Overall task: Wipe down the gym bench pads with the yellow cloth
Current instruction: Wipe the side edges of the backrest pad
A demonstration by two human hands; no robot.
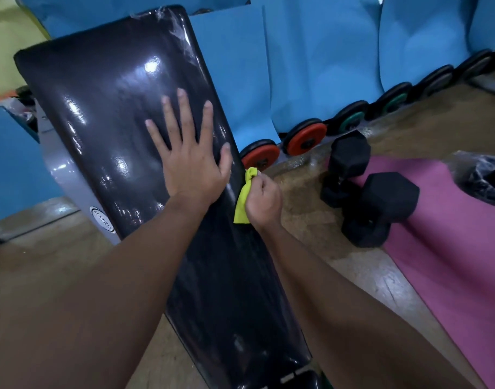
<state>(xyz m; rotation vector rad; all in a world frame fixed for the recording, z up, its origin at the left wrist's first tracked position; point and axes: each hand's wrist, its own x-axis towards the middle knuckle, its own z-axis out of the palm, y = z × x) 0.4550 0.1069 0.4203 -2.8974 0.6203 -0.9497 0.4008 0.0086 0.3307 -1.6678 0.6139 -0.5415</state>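
Yellow cloth [243, 197], bunched in the right hand [264, 199], rubs the glossy black vinyl bench pad [114, 113]'s three-o'clock edge while the left hand [190, 153] lies spread flat on top, so wiping looks midway.

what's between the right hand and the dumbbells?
Only bare wood floor lies between the right hand, closed on the cloth at the pad edge, and the dumbbells. Head view shows it.
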